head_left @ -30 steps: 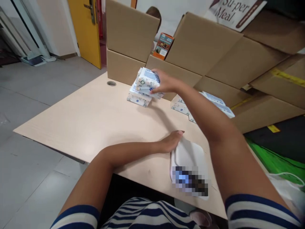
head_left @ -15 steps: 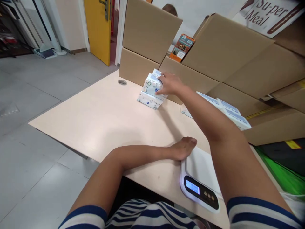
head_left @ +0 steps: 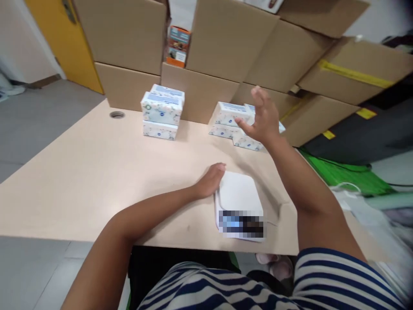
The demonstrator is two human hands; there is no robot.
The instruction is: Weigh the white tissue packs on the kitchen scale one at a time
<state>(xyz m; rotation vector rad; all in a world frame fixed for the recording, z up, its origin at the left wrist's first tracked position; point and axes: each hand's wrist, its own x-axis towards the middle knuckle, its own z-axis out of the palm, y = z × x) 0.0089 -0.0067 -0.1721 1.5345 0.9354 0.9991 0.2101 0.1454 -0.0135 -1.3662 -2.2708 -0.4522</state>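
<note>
My right hand (head_left: 263,118) is raised in front of the right-hand group of tissue packs (head_left: 230,114), with fingers spread and nothing held. It hides part of those packs. Further left, more white, blue-printed tissue packs (head_left: 161,114) are stacked against the cardboard. My left hand (head_left: 211,181) lies at the far left edge of a white digital scale (head_left: 241,189), its fingers curled against the side and partly hidden. The scale's platform carries nothing, and its display is pixelated.
Large cardboard boxes (head_left: 222,38) form a wall behind the table (head_left: 80,172). An orange box (head_left: 178,46) stands in a gap between them. A cable hole (head_left: 117,115) sits at the table's far left. Green material (head_left: 348,172) lies to the right.
My right hand has let go of the left tissue stack and moved right to the other packs. The view has turned right. My left hand stays at the scale.
</note>
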